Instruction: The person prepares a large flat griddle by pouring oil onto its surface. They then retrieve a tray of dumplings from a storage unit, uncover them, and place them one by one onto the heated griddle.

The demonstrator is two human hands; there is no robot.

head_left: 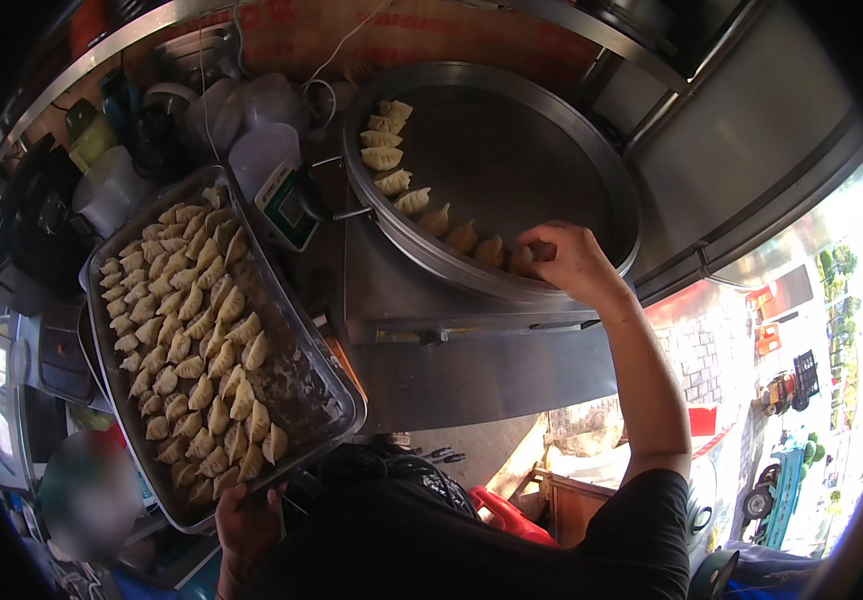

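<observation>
My left hand [248, 521] grips the near rim of a deep metal tray [308, 375], tilted in view and filled with rows of uncooked pleated dumplings [191, 366]. At the near right rim of a large round flat pan [491, 150], my right hand [568, 261] has its thumb and fingers around a dumpling [523, 262] resting in the pan. From there a single curved line of dumplings [381, 157] follows the pan's rim to its far left side. Fingers partly hide the dumpling at my right hand.
A black-handled loop [317, 193] juts from the pan's left side, beside a green and white card with a printed code [289, 206]. Plastic tubs [265, 154] crowd the back left. A metal shelf rail [611, 41] runs above the pan. A red plastic object [508, 516] lies low, near my body.
</observation>
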